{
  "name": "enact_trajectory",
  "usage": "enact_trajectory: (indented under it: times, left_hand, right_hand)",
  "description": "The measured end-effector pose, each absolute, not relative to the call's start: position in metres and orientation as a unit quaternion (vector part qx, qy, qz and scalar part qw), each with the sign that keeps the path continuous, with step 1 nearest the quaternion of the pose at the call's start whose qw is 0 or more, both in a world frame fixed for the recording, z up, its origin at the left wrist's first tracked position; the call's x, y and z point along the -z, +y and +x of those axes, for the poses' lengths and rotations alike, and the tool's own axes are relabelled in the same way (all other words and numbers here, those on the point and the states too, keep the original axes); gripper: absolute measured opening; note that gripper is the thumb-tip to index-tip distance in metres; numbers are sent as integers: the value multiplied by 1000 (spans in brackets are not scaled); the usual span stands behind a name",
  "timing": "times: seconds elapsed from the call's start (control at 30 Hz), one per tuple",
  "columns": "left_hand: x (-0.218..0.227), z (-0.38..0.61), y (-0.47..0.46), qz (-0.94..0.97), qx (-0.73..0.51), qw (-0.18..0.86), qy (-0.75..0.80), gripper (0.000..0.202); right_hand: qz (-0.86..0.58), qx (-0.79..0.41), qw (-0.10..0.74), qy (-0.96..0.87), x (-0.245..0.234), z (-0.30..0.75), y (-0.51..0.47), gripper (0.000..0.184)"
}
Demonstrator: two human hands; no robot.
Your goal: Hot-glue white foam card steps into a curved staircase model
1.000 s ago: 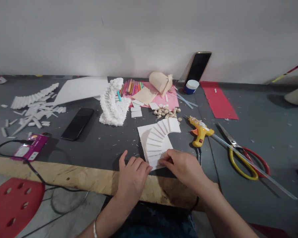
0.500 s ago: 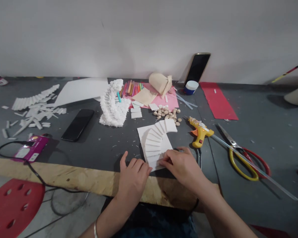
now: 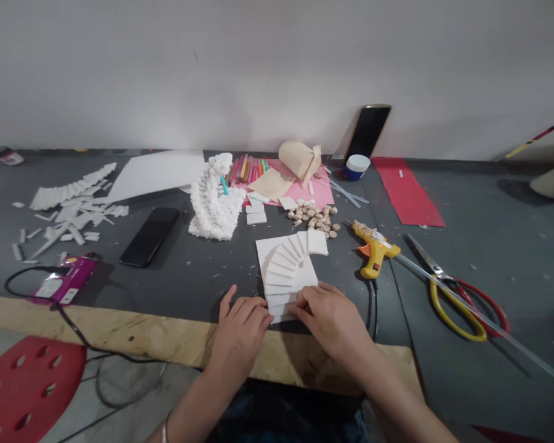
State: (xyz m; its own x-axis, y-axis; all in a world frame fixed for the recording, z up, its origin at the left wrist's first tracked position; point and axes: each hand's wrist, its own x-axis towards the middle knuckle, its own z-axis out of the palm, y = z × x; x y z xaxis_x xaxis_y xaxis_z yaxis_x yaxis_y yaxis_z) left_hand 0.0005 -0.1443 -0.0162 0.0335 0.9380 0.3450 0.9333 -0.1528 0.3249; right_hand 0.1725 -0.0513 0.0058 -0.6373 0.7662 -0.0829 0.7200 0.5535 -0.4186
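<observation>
A white card lies near the table's front edge, bearing a curved, fanned row of white foam-like strips that ends in a squarish white piece at the top. My left hand rests palm down at the card's lower left corner. Its fingertips touch the edge, its little finger sticks out, and it holds nothing. With fingers pinched together, my right hand is on the right end of the lowest white strip, partly hiding it.
A yellow glue gun and scissors lie to the right, a long clear glue stick across the scissors. Beyond the card are pistachio-like shells and a white textured model. Phone, purple box and white scraps lie left.
The view has shifted slightly. The card is turned a little and sits straighter, and my left hand's fingers have drawn slightly back to its corner. My right hand remains at the lowest strip.
</observation>
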Motion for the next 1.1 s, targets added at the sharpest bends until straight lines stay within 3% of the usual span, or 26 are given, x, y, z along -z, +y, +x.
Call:
enact_trajectory:
  times: [0.83,1.1]
  left_hand:
    - [28,-10,-139,700,-305,112,636,9]
    - [4,-26,-108,596,-361,192,691,19]
  right_hand:
    - [-447,-252,21,-858,-15,171,-45,16]
    - [-450,-265,35,-852,-13,171,-45,13]
